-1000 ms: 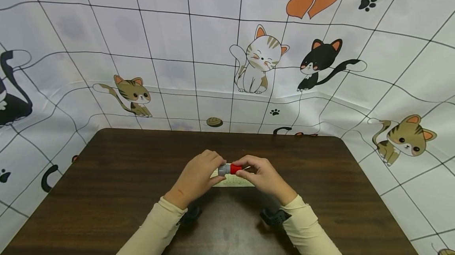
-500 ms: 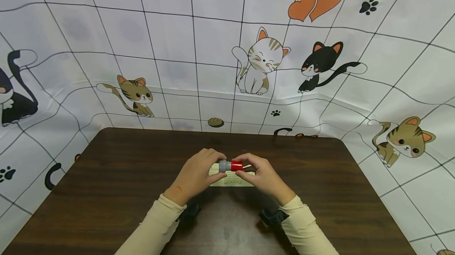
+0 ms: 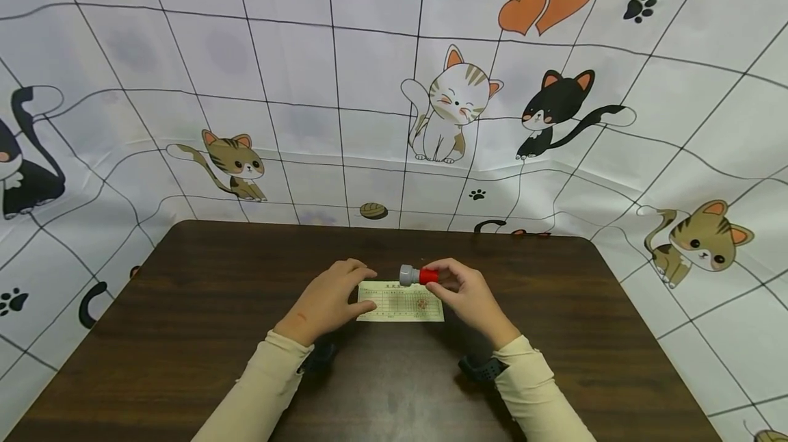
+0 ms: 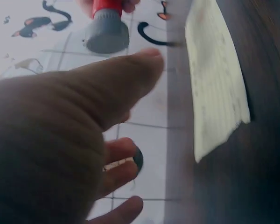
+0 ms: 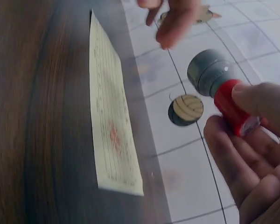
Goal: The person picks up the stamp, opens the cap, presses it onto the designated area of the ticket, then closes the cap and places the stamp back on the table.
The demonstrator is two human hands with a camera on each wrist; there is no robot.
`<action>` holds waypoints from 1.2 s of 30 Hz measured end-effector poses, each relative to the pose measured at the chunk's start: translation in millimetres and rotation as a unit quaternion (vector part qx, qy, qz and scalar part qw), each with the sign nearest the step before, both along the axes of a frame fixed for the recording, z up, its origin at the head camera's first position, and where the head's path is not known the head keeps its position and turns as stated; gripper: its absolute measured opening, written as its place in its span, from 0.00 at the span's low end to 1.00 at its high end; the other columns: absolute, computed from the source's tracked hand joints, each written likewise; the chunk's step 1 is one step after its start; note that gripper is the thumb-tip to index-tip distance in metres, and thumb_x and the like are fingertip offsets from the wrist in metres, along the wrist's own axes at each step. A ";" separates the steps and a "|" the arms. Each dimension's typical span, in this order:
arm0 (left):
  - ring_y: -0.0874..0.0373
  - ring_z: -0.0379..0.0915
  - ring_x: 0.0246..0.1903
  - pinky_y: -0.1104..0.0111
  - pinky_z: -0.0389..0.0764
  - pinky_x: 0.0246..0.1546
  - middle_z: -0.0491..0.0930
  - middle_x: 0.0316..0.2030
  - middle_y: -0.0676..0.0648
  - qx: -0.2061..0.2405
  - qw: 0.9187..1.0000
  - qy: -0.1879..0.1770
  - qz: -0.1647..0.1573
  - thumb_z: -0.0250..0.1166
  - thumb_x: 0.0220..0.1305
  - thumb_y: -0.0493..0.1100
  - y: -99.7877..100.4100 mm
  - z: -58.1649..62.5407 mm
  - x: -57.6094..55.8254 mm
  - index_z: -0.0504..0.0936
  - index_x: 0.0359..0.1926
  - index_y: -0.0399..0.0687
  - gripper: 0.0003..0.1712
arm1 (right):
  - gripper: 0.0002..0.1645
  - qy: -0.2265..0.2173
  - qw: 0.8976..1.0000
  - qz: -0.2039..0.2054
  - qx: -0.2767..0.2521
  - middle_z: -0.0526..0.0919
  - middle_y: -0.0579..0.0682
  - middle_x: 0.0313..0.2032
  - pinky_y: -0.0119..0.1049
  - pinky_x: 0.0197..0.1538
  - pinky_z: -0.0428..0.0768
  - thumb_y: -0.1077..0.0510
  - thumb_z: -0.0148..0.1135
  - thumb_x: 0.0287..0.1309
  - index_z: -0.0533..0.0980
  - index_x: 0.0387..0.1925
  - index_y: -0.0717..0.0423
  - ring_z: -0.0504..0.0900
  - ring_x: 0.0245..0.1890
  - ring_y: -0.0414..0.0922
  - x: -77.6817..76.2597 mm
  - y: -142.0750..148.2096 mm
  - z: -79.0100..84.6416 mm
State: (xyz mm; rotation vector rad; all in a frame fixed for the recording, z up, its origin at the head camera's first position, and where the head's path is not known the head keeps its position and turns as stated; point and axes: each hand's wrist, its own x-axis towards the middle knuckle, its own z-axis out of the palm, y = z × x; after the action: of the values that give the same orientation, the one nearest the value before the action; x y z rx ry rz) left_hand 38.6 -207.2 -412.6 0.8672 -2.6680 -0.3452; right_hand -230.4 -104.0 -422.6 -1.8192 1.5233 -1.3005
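My right hand [image 3: 466, 297] pinches a small red and grey stamp [image 3: 427, 276] by its red body, between thumb and fingers. The stamp's grey end [image 5: 209, 72] points left, held a little above the table. Below it lies a pale yellow printed paper slip [image 3: 394, 304], ruled in a grid, with a red ink mark [image 5: 114, 136] near its right end. My left hand [image 3: 326, 300] hovers by the slip's left end, thumb and fingers apart, holding nothing. In the left wrist view its thumb [image 4: 135, 72] is below the grey end, apart from it.
A dark brown wooden table [image 3: 215, 305] lies under both hands. Behind it and along the sides hangs a white sheet [image 3: 295, 134] with black grid lines and cartoon cats. Dark wrist cameras [image 3: 483, 368] sit beneath the sleeves.
The left hand has let go of the grey end and drawn back left. The right hand has moved right with the stamp, slightly raised, uncovering more of the slip.
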 end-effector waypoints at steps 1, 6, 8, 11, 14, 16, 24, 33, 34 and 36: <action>0.46 0.71 0.66 0.50 0.76 0.64 0.76 0.65 0.44 0.009 1.000 -0.010 0.005 0.75 0.62 0.56 -1.2 -1.3 1.0 0.80 0.66 0.51 0.34 | 0.16 0.002 1.000 -0.013 0.002 0.87 0.57 0.42 0.35 0.44 0.87 0.68 0.71 0.62 0.81 0.51 0.60 0.90 0.39 0.56 -3.0 -0.3 -1.1; 0.41 0.64 0.72 0.45 0.69 0.69 0.69 0.72 0.41 0.057 0.997 -0.052 0.021 0.75 0.61 0.60 -4.3 -9.4 3.2 0.77 0.70 0.52 0.40 | 0.16 0.015 0.996 -0.078 0.027 0.87 0.55 0.42 0.35 0.46 0.87 0.65 0.72 0.62 0.81 0.51 0.58 0.89 0.41 0.49 -17.5 -0.7 -5.4; 0.41 0.62 0.73 0.45 0.68 0.70 0.68 0.74 0.42 0.071 0.995 -0.067 0.024 0.75 0.60 0.62 -4.6 -12.2 2.9 0.75 0.72 0.53 0.42 | 0.17 0.019 0.995 -0.096 0.035 0.87 0.55 0.43 0.37 0.47 0.87 0.65 0.72 0.62 0.81 0.52 0.59 0.88 0.42 0.48 -23.0 -0.6 -6.2; 0.41 0.63 0.72 0.45 0.69 0.69 0.67 0.74 0.41 0.080 0.993 -0.079 0.023 0.75 0.60 0.62 -4.5 -15.6 2.3 0.75 0.72 0.52 0.42 | 0.18 0.029 0.992 -0.119 0.036 0.85 0.56 0.46 0.40 0.49 0.87 0.66 0.72 0.61 0.81 0.52 0.60 0.86 0.43 0.49 -30.9 -0.7 -7.2; 0.41 0.65 0.71 0.45 0.71 0.67 0.68 0.73 0.41 0.083 0.993 -0.085 0.020 0.75 0.60 0.61 -3.9 -17.9 1.9 0.76 0.71 0.51 0.41 | 0.18 0.040 0.989 -0.139 0.038 0.83 0.57 0.47 0.42 0.49 0.87 0.67 0.72 0.61 0.81 0.52 0.62 0.85 0.44 0.51 -38.1 -0.5 -7.4; 0.40 0.66 0.71 0.46 0.72 0.66 0.69 0.73 0.40 0.081 0.993 -0.085 0.017 0.76 0.60 0.59 -3.6 -18.6 1.5 0.77 0.70 0.50 0.40 | 0.18 0.046 0.987 -0.149 0.045 0.83 0.57 0.47 0.42 0.48 0.87 0.67 0.72 0.61 0.81 0.52 0.62 0.86 0.43 0.51 -43.2 0.0 -7.4; 0.40 0.68 0.68 0.46 0.74 0.64 0.71 0.71 0.41 0.072 0.994 -0.076 0.003 0.76 0.61 0.57 -2.8 -20.0 1.6 0.82 0.64 0.51 0.33 | 0.18 0.067 0.979 -0.180 0.064 0.87 0.60 0.44 0.49 0.48 0.87 0.65 0.71 0.63 0.78 0.54 0.63 0.88 0.42 0.53 -58.9 -1.0 -9.1; 0.41 0.68 0.68 0.46 0.73 0.65 0.72 0.70 0.42 0.075 0.994 -0.076 0.007 0.75 0.61 0.57 -4.1 -21.0 1.4 0.84 0.63 0.52 0.31 | 0.19 0.128 0.972 -0.196 0.035 0.84 0.59 0.46 0.49 0.48 0.87 0.66 0.70 0.63 0.80 0.55 0.65 0.87 0.43 0.52 -63.3 -6.0 -13.9; 0.41 0.68 0.68 0.46 0.73 0.65 0.72 0.70 0.42 0.076 0.994 -0.077 0.007 0.75 0.61 0.57 -4.3 -21.4 1.3 0.84 0.63 0.52 0.31 | 0.19 0.142 0.970 -0.197 0.032 0.84 0.58 0.46 0.49 0.47 0.87 0.66 0.71 0.63 0.81 0.55 0.64 0.86 0.43 0.52 -63.2 -6.6 -14.3; 0.41 0.68 0.68 0.46 0.72 0.66 0.72 0.70 0.42 0.078 0.994 -0.078 0.007 0.75 0.61 0.57 -4.3 -21.9 1.1 0.84 0.63 0.52 0.31 | 0.19 0.171 0.964 -0.201 0.028 0.84 0.58 0.45 0.49 0.46 0.86 0.65 0.71 0.63 0.81 0.55 0.63 0.85 0.41 0.51 -62.8 -7.8 -15.1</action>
State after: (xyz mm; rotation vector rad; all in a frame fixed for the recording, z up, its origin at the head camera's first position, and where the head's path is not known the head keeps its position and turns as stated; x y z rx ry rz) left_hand 39.7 -211.5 -434.5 0.9958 -2.8052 -0.5089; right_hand -293.2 -111.7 -437.8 -1.8297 2.1840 -1.1287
